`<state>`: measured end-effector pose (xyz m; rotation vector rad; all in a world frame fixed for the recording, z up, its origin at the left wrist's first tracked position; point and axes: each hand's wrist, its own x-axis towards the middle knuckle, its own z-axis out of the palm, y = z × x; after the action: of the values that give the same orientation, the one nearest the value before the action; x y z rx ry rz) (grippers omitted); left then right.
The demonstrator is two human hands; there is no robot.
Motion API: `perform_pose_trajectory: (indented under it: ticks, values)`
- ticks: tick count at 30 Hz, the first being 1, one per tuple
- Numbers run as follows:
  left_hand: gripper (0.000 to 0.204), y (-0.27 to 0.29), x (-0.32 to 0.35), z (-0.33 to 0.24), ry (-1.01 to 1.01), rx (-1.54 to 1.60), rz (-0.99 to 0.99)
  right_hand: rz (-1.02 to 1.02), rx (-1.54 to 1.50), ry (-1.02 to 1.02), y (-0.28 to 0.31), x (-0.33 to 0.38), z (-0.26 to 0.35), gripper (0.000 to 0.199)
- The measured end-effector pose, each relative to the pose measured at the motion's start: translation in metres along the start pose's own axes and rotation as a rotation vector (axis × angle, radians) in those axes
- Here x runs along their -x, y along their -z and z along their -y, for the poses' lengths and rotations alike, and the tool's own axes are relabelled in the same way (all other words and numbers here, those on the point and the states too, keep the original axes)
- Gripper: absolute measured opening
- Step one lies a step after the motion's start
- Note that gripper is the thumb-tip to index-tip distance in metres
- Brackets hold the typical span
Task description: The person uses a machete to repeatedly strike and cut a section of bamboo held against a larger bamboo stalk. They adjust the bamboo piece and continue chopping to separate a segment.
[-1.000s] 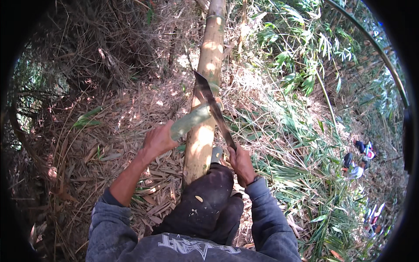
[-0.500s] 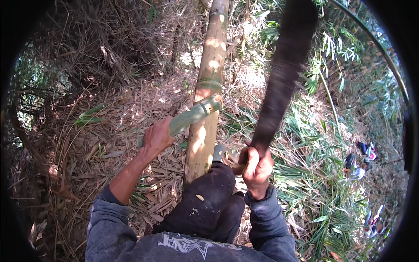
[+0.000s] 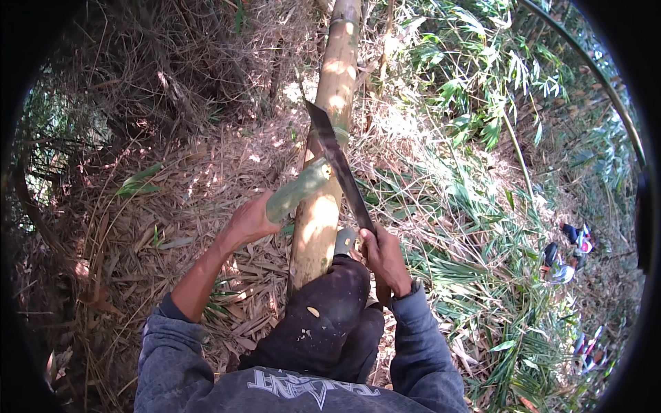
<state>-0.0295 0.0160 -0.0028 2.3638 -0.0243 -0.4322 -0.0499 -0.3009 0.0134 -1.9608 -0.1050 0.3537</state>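
Note:
A thick tan bamboo trunk (image 3: 329, 144) lies on the ground and runs away from me up the middle of the head view. My left hand (image 3: 249, 221) grips a short green bamboo piece (image 3: 299, 190) that rests across the trunk. My right hand (image 3: 385, 258) holds the handle of a long dark machete (image 3: 339, 165). The blade slants up and left, and its edge meets the green piece where that piece crosses the trunk. My dark-trousered knee (image 3: 329, 310) presses against the near end of the trunk.
Dry bamboo leaves and twigs cover the ground on the left (image 3: 172, 206). Green bamboo foliage (image 3: 496, 110) fills the right side. Down the slope at the far right are other people (image 3: 568, 255) in coloured clothes. A tangle of dead branches (image 3: 138, 76) stands at upper left.
Half a second ago my right hand had the machete raised high over the trunk. It has swung down, and the blade now lies on the green piece. My left hand kept its grip.

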Motion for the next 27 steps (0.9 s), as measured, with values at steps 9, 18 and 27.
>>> perform_pose_trajectory:
  ticks: [9,18,27]
  values:
    - [0.061,0.022,-0.006,-0.005,0.053,-0.003,0.093,-0.297,0.149,0.334,-0.001,0.002,0.01,0.021]
    - [0.062,0.009,0.0,-0.013,0.124,-0.222,-0.019,-0.011,0.397,0.085,0.013,0.006,-0.005,0.02]
    - [0.06,0.02,-0.003,-0.013,-0.01,-0.197,0.022,-0.444,0.284,0.812,-0.006,0.021,0.052,0.014]
